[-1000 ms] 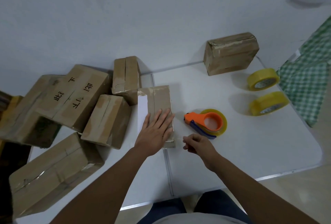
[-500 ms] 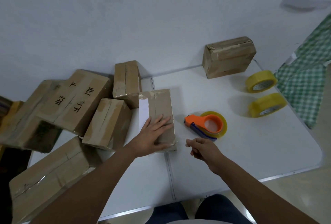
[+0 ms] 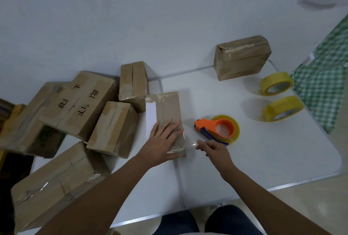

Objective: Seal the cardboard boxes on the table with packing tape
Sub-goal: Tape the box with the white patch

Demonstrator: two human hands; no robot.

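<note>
While the left hand (image 3: 162, 140) lies flat with straight, spread fingers on the near end of a small brown cardboard box bearing a white label strip (image 3: 165, 114) at frame centre, the right hand (image 3: 212, 148) hovers just right of that box's near corner, fingers loosely curled. A faint glossy film seems to stretch between the right fingertips and the box corner; whether the hand pinches tape cannot be told from this view. Immediately above the right hand, an orange handheld tape dispenser loaded with a yellowish clear roll (image 3: 220, 128) rests on the white folding table (image 3: 263, 159). Two loose yellow rolls of packing tape (image 3: 276, 83) (image 3: 283, 107) sit at the right of the frame, beside a green-and-white checked cloth (image 3: 323, 84). A taped brown carton (image 3: 243, 57) stands against the pale wall (image 3: 131, 18), upper right of centre. At left, a heap of further brown cardboard boxes (image 3: 79, 110) overlaps, one printed with black characters; the largest lies at lower left.
</note>
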